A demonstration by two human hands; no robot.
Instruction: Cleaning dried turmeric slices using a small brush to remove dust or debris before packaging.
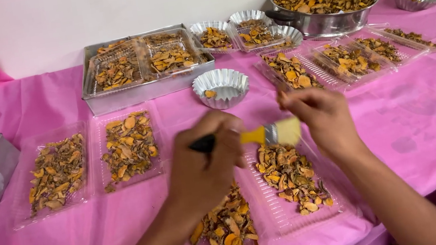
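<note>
My left hand (202, 168) is wrapped around the brush (252, 136), fingers closed on its black grip. The brush lies nearly level, long axis running left to right across the view, with the black end at my left, then the yellow handle, the metal band, and the pale bristles pointing right. My right hand (321, 118) meets the bristle end, fingertips pressed together there; whether they pinch the bristles or a small slice I cannot tell.

The brush hangs above an open clear tray (291, 186) of dried orange slices (292, 175), lying on the pink cloth (431, 125) just in front of me. Two more filled trays (91, 159) lie to the left, a fluted tin cup (221, 87) sits just beyond my hands, and a big steel pan (325, 8) heaped with slices stands at the back.
</note>
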